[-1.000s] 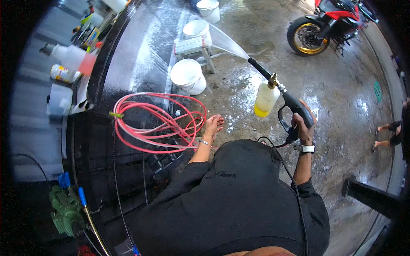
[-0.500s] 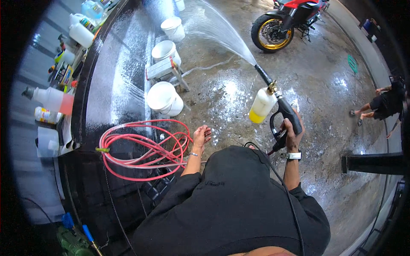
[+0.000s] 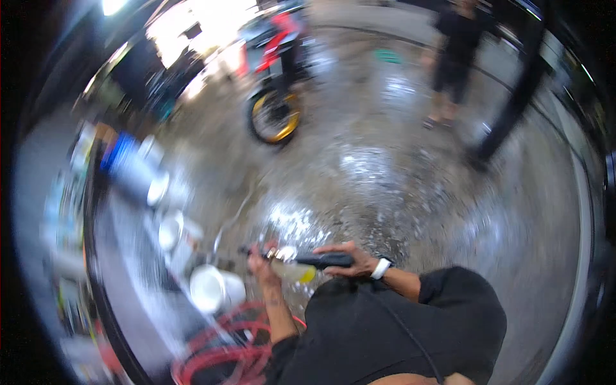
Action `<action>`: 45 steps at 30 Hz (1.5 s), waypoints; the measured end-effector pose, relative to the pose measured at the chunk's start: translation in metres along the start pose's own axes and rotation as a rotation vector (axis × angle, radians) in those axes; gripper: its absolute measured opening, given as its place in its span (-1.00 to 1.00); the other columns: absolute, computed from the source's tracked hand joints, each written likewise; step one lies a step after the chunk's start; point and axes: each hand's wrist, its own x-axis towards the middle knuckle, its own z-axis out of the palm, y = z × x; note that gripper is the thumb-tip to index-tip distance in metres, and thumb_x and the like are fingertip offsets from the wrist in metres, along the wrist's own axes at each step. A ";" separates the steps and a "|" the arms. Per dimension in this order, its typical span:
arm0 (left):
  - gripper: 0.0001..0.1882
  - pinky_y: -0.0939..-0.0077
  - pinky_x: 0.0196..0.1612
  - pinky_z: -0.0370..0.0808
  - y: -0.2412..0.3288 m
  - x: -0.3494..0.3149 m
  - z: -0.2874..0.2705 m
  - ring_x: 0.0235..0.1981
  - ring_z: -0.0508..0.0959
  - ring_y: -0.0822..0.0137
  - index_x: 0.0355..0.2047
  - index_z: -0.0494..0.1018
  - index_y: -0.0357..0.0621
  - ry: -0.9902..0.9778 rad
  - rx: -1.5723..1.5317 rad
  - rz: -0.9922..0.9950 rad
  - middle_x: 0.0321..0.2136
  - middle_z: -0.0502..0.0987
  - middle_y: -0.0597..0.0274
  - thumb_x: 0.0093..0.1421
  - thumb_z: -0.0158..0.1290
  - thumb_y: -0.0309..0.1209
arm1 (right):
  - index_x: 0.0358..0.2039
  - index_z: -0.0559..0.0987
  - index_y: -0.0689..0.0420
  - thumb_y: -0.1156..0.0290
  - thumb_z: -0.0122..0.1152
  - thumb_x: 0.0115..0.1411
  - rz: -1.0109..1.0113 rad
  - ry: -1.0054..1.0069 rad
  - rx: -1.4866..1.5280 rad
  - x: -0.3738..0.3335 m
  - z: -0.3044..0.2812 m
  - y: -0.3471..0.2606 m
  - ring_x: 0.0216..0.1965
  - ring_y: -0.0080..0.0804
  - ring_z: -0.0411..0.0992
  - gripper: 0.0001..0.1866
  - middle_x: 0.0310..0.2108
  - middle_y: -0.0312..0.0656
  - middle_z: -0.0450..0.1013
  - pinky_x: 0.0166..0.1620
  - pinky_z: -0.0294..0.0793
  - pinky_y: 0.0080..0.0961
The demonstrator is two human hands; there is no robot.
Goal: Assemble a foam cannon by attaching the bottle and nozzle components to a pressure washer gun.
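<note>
A wet concrete floor [image 3: 410,192] spreads under a red-and-black motorcycle [image 3: 282,70] with a gold-rimmed wheel, while a person in dark clothes [image 3: 455,58] stands across the bay. A red hose [image 3: 218,356] lies coiled at lower left, near a white bucket [image 3: 218,289]. Held crosswise in front of the wearer's body is a black spray gun [image 3: 330,260], its bottle of yellow liquid [image 3: 292,271] tilted beneath. The right hand [image 3: 353,258] is clamped on the rear handle; the left hand [image 3: 262,262] closes around the front end, fingertips blurred. Good handling likely means fingers off the trigger and behind the nozzle, the bottle's weight supported, and the outlet aimed away from the bystander.
</note>
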 end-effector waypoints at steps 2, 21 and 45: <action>-0.65 0.48 -0.42 0.48 0.008 -0.002 0.010 -0.49 0.53 0.31 -0.30 0.32 -0.22 0.073 -0.047 -0.076 -0.51 0.51 0.07 0.26 -0.12 -0.13 | 0.01 0.44 0.08 0.30 0.31 0.01 0.104 -0.017 0.025 -0.002 0.000 -0.005 -0.30 -0.46 0.50 -0.49 -0.25 -0.12 0.52 -0.20 0.45 -0.52; -0.58 0.34 -0.31 0.56 0.028 0.003 0.038 -0.34 0.54 0.17 -0.23 0.24 -0.40 -0.128 -0.203 -0.110 -0.27 0.45 -0.07 0.30 -0.16 -0.17 | -0.02 0.45 0.10 0.30 0.30 0.04 0.337 0.252 0.304 -0.012 -0.019 0.041 -0.41 -0.65 0.42 -0.53 -0.35 -0.32 0.48 -0.31 0.41 -0.68; -0.64 0.55 -0.35 0.44 0.035 0.064 0.237 -0.43 0.49 0.47 -0.08 0.19 -0.30 -0.251 0.013 0.142 -0.43 0.54 0.17 0.24 -0.01 -0.33 | 0.03 0.38 0.14 0.12 0.11 0.17 0.674 0.748 0.457 -0.117 -0.030 0.103 -0.26 -0.43 0.47 -0.51 -0.19 -0.19 0.47 -0.20 0.41 -0.51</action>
